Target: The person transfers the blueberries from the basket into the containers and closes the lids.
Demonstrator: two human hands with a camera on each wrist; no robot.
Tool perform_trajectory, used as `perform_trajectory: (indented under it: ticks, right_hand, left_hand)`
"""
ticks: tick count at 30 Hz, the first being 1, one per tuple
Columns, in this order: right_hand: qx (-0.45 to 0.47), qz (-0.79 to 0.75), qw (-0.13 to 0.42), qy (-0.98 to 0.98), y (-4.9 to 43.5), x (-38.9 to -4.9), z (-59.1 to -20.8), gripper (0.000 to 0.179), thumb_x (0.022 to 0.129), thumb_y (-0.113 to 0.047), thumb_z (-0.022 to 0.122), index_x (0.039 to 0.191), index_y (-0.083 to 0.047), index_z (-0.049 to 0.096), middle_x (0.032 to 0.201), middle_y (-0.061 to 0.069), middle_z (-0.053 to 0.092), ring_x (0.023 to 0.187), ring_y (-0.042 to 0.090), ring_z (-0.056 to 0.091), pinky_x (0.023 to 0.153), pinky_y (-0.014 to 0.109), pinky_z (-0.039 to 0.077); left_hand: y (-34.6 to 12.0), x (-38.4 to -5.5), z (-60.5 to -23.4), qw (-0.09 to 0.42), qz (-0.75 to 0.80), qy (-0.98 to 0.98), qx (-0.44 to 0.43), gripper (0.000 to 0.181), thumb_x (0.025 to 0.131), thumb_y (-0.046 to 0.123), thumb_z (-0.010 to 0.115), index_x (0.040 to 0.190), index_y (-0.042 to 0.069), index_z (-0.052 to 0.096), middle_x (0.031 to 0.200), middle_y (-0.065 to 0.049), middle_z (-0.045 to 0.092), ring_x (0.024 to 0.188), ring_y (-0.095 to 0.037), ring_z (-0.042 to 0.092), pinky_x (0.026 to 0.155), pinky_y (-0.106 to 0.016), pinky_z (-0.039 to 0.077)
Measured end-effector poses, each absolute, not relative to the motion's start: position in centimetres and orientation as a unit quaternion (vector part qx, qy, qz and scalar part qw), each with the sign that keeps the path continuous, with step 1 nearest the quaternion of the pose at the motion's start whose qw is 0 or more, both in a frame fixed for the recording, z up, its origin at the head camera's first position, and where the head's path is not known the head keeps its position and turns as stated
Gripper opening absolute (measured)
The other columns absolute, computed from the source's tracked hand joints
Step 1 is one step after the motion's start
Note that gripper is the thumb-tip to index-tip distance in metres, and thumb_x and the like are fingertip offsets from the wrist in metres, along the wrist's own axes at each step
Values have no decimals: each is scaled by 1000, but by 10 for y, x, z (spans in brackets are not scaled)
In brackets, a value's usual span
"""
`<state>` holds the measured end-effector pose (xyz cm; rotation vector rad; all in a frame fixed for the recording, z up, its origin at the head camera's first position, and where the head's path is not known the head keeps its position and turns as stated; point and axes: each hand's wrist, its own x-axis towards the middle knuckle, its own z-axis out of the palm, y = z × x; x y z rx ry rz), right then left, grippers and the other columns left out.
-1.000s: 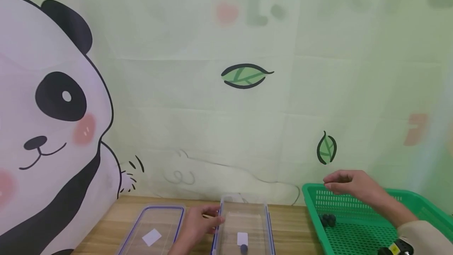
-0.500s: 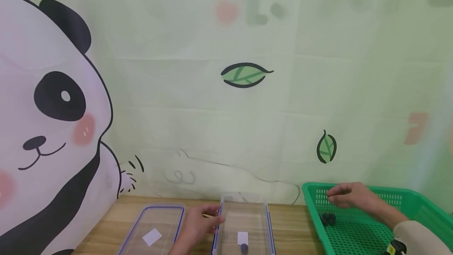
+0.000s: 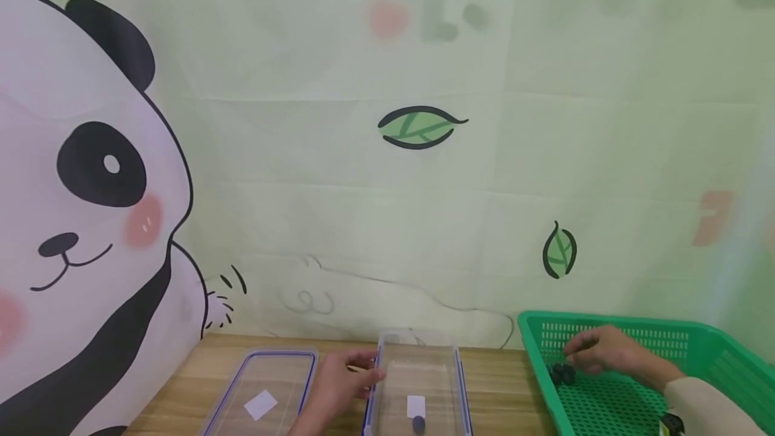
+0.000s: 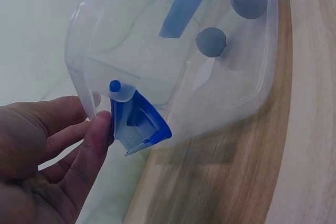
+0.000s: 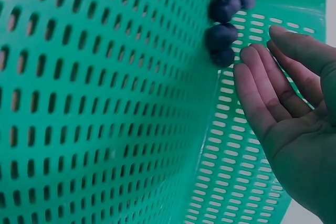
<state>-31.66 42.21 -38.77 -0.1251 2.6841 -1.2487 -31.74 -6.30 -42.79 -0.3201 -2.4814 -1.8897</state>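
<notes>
My left hand (image 3: 339, 385) grips the left side wall of a clear plastic box (image 4: 247, 93), thumb on one side and fingers on the other, by a blue clip (image 4: 139, 121). Inside the box the left wrist view shows two round blueberries (image 4: 211, 42). In the head view one blueberry (image 3: 418, 424) shows beside a white label (image 3: 416, 406). My right hand (image 5: 294, 98) is inside the green basket (image 5: 131, 145), with its fingers extended and no fruit in them. Its fingertips are close to a cluster of several dark blueberries (image 5: 223, 9) along the basket's side.
A clear lid with a blue seal (image 3: 266, 353) and a white label lies left of the box on the wooden table (image 3: 496, 389). Behind the table hangs a pale green backdrop (image 3: 290, 173) with a printed panda.
My right hand has come down from above the basket's rim into the basket, to beside the blueberries. The left hand and the box have stayed in place.
</notes>
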Motion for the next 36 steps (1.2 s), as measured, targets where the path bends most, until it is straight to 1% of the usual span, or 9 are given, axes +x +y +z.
perform_trajectory:
  ticks: [5,6,13,21,24,26,30,33,36]
  right_hand:
    - [-79,-401,112,906,445,-335,-412,23,95,-15,79,111,1,76,104,10,75,92,24,73,77,42,67]
    - [-76,-406,106,904,450,-339,-419,22,93,-15,81,109,-1,78,103,10,75,91,25,73,76,42,67]
    - [-75,-396,127,906,482,-371,-462,26,85,-22,89,104,-7,79,103,8,74,88,27,71,71,45,66]
    - [-86,-384,145,908,486,-375,-469,24,85,-21,90,100,-7,78,99,8,74,89,28,72,71,47,67]
    - [-94,-386,146,906,482,-370,-463,23,85,-22,89,98,-7,78,96,8,74,86,27,72,69,44,67]
    - [-101,-377,143,910,473,-361,-450,21,87,-22,86,99,-6,78,94,6,74,83,25,71,68,41,66]
    - [-128,-365,98,917,441,-333,-410,15,93,-13,78,102,0,77,94,6,74,81,24,70,66,40,65]
    - [-140,-371,56,916,419,-315,-382,15,96,-7,74,105,5,75,97,8,74,86,27,70,69,42,65]
    - [-133,-383,25,914,407,-305,-362,18,99,-8,73,109,6,75,100,13,76,91,31,71,74,43,66]
  left_hand:
    - [-62,-317,-428,3,-602,-792,-102,37,88,-1,84,123,-8,73,96,-7,73,73,-18,72,66,-33,67]
    - [-62,-317,-428,2,-602,-792,-102,37,88,-1,84,123,-8,73,96,-7,73,73,-18,72,66,-33,67]
    - [-62,-316,-428,4,-602,-792,-100,37,88,-2,84,122,-8,73,96,-7,73,72,-18,72,65,-33,67]
    - [-62,-315,-427,7,-601,-792,-102,36,88,-3,84,122,-8,73,95,-6,73,70,-17,72,64,-32,67]
    - [-62,-314,-428,7,-602,-791,-103,36,88,-3,84,122,-8,73,95,-6,73,70,-17,72,64,-32,67]
    - [-62,-314,-428,6,-603,-791,-103,36,88,-3,84,122,-9,73,95,-6,73,69,-17,72,64,-32,67]
    - [-63,-314,-428,6,-599,-795,-101,37,88,-2,84,122,-8,73,94,-6,72,69,-17,71,64,-32,67]
    - [-64,-315,-427,8,-594,-798,-102,37,88,-1,84,122,-7,74,95,-6,72,69,-17,71,64,-32,67]
    - [-64,-315,-427,7,-595,-797,-103,37,88,-1,84,122,-7,74,95,-6,73,70,-17,72,64,-32,67]
